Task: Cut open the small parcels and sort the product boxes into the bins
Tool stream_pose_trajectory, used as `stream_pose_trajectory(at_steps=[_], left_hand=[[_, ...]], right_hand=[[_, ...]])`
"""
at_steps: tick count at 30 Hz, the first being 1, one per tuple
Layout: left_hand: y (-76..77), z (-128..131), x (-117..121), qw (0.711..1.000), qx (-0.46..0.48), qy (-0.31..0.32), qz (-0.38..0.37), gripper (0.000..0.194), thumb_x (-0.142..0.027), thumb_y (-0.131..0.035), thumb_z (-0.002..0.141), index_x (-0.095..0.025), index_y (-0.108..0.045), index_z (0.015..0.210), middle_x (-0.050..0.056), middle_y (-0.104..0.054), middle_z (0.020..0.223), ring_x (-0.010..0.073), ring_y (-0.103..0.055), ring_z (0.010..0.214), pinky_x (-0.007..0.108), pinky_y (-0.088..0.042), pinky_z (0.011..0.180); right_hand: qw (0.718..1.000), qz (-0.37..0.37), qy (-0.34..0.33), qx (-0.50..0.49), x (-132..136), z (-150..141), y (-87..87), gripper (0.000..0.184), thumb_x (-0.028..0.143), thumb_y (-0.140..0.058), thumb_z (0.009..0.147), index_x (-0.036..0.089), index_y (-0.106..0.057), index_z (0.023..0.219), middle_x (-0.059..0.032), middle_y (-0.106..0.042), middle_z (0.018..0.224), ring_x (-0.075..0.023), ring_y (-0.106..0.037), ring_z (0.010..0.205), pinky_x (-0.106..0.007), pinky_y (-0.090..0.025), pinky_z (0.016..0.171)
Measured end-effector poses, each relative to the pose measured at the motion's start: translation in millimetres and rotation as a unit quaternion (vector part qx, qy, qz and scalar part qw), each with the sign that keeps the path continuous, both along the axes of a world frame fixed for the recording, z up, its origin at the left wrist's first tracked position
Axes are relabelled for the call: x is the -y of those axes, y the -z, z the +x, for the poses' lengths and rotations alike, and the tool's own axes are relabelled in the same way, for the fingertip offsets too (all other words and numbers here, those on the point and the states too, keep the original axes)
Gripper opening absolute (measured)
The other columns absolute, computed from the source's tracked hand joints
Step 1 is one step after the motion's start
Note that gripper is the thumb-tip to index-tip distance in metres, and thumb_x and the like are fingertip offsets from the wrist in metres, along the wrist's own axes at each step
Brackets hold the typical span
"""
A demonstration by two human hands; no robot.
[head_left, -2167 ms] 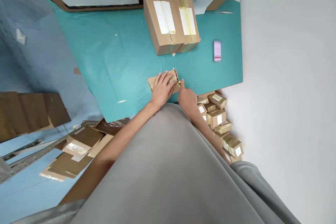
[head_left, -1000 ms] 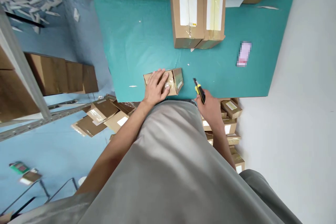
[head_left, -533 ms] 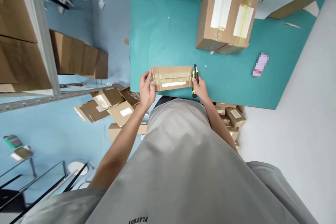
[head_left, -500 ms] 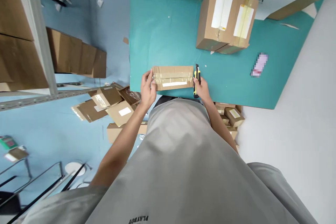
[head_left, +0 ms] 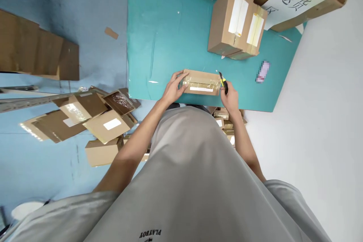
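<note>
A small taped cardboard box point(head_left: 202, 76) with a white label strip lies at the front edge of the green table point(head_left: 170, 38). My left hand point(head_left: 173, 87) grips its left end, thumb on the near side and fingers over the top. In my right hand point(head_left: 230, 97) is a black and yellow utility knife point(head_left: 224, 82), its dark tip pointing up and left beside the box's right end. Whether the blade touches the tape there I cannot tell.
Two labelled cartons point(head_left: 231, 19) stand at the back of the table, before a large box bearing a paper sign point(head_left: 297, 0). A blurred pinkish item point(head_left: 263, 71) lies to the right. Opened cardboard boxes point(head_left: 109, 119) are piled on the floor at left; a white wall point(head_left: 317, 94) is at right.
The view has swung left. The utility knife has turned from upright to slanted, tip up-left at the box's right end. My left hand now reaches further over the box's left end.
</note>
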State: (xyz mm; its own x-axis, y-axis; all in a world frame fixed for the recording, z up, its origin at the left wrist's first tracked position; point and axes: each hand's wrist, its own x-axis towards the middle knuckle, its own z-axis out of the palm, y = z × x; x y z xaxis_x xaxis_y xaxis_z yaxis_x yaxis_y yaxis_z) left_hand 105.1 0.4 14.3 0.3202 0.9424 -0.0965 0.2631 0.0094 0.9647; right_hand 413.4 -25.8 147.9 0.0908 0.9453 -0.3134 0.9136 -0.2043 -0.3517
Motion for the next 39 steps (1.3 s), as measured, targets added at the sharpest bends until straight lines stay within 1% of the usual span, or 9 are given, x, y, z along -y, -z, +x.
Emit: stream_pose_trajectory(at_steps=[2,4,7,10,20,26,30,34,39], left_hand=[[4.3,-6,-4,1.0,0.007,0.015,-0.01,0.069,-0.071,-0.068,0.105,-0.029,-0.066,0.16,0.018,-0.051,0.172,0.0386,-0.053,0.16,0.058,-0.052,0.129],[9.9,-9,-7,0.999,0.026,0.024,-0.033,0.069,-0.071,-0.073,0.102,-0.03,-0.069,0.157,0.018,-0.051,0.17,0.0391,-0.054,0.159,0.057,-0.058,0.123],[16.6,-9,-12,0.996,0.06,0.032,-0.061,0.069,-0.07,-0.076,0.1,-0.031,-0.068,0.157,0.018,-0.051,0.17,0.0395,-0.053,0.16,0.054,-0.064,0.114],[18.3,-8,-15,0.994,0.073,0.036,-0.072,0.069,-0.068,-0.076,0.1,-0.03,-0.067,0.157,0.019,-0.05,0.169,0.0403,-0.05,0.162,0.054,-0.066,0.113],[17.9,-7,-16,0.992,0.091,0.033,-0.082,0.068,-0.059,-0.079,0.098,-0.03,-0.067,0.158,0.018,-0.049,0.17,0.041,-0.049,0.163,0.053,-0.067,0.11],[16.6,-7,-15,0.994,0.077,0.028,-0.077,0.067,-0.059,-0.077,0.099,-0.029,-0.066,0.159,0.018,-0.05,0.17,0.0408,-0.047,0.164,0.052,-0.067,0.111],[16.7,-4,-14,0.995,0.062,0.011,-0.08,0.062,-0.056,-0.075,0.1,-0.031,-0.068,0.156,0.016,-0.052,0.17,0.0391,-0.051,0.16,0.052,-0.067,0.11],[16.3,0,-11,0.996,0.048,-0.017,-0.079,0.061,-0.053,-0.074,0.099,-0.031,-0.069,0.156,0.015,-0.054,0.169,0.0392,-0.053,0.158,0.051,-0.067,0.107],[16.2,4,-9,0.994,0.03,-0.047,-0.092,0.061,-0.052,-0.072,0.098,-0.03,-0.069,0.154,0.015,-0.054,0.171,0.0387,-0.06,0.15,0.058,-0.063,0.114]], right_hand=[[0.995,-0.058,-0.072,0.04,-10,-24,-16.3,0.056,0.043,-0.034,0.12,0.017,-0.059,0.162,-0.0198,-0.079,0.14,-0.0338,-0.077,0.117,-0.042,-0.059,0.1],[0.979,-0.116,-0.151,0.078,-21,-51,-27.0,0.056,0.043,-0.034,0.122,0.022,-0.056,0.168,-0.0179,-0.077,0.148,-0.0337,-0.076,0.124,-0.04,-0.058,0.101],[0.943,-0.178,-0.249,0.129,-37,-85,-32.6,0.057,0.045,-0.033,0.124,0.027,-0.049,0.175,-0.017,-0.076,0.15,-0.0336,-0.077,0.125,-0.037,-0.056,0.1],[0.918,-0.201,-0.299,0.164,-48,-103,-32.2,0.057,0.043,-0.031,0.125,0.026,-0.045,0.177,-0.0191,-0.076,0.148,-0.0342,-0.078,0.124,-0.038,-0.055,0.098],[0.901,-0.211,-0.33,0.188,-61,-111,-33.7,0.055,0.038,-0.028,0.125,0.023,-0.044,0.175,-0.0208,-0.075,0.146,-0.0343,-0.077,0.123,-0.039,-0.053,0.098],[0.892,-0.205,-0.35,0.197,-70,-120,-31.5,0.048,0.025,-0.031,0.122,0.018,-0.055,0.163,-0.0228,-0.077,0.142,-0.0335,-0.078,0.122,-0.04,-0.054,0.098],[0.895,-0.198,-0.349,0.197,-76,-129,-30.6,0.048,0.013,-0.036,0.116,0.014,-0.063,0.155,-0.024,-0.08,0.135,-0.0329,-0.079,0.123,-0.04,-0.056,0.099],[0.9,-0.203,-0.325,0.209,-78,-111,-32.5,0.041,0.012,-0.045,0.114,0.013,-0.077,0.139,-0.0242,-0.083,0.128,-0.0336,-0.081,0.117,-0.041,-0.056,0.099],[0.895,-0.228,-0.295,0.245,-67,-35,-51.2,0.045,0.002,-0.045,0.108,0.012,-0.081,0.134,-0.0252,-0.085,0.123,-0.0349,-0.082,0.114,-0.041,-0.056,0.091]])
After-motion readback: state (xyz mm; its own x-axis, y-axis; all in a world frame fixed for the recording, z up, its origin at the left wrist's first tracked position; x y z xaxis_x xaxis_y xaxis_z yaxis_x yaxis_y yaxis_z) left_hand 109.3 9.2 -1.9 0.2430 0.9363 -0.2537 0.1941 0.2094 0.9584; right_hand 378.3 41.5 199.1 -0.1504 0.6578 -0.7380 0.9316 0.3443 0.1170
